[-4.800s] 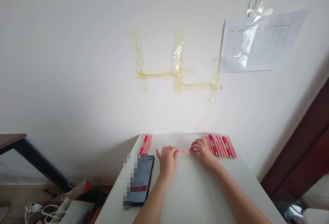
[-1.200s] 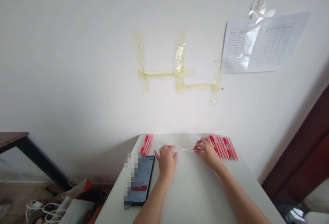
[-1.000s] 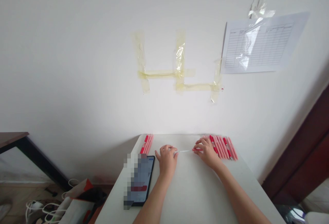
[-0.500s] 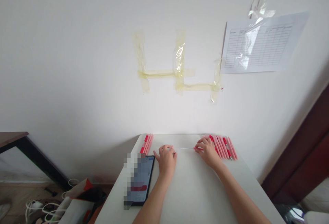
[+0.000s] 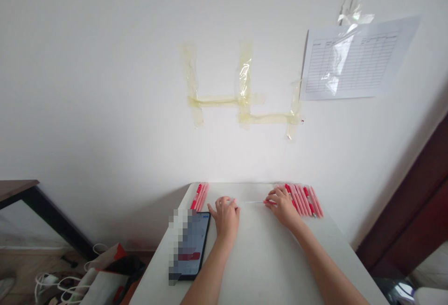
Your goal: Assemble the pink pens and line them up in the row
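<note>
My left hand (image 5: 227,218) rests over the white table, thumb held apart and the other fingers curled. A small pink pen part (image 5: 234,200) shows at its fingertips; the rest is hidden by the hand. My right hand (image 5: 280,204) pinches a pink-red pen piece (image 5: 269,202) lying sideways. From its left end a thin pale rod (image 5: 254,202), looking like a pen refill, reaches toward my left hand. Right beside my right hand lies a row of several pink and red pens (image 5: 304,200). Left of my left hand is a smaller group of pens (image 5: 200,196).
A phone (image 5: 192,244), partly pixelated, lies on the white table (image 5: 266,258) beside my left forearm. The wall behind bears yellowish tape strips (image 5: 219,101) and a printed sheet (image 5: 353,62). White cables (image 5: 59,284) and boxes are on the floor at left.
My left hand has shifted very slightly to the left. The right hand and its pen piece stay where they were.
</note>
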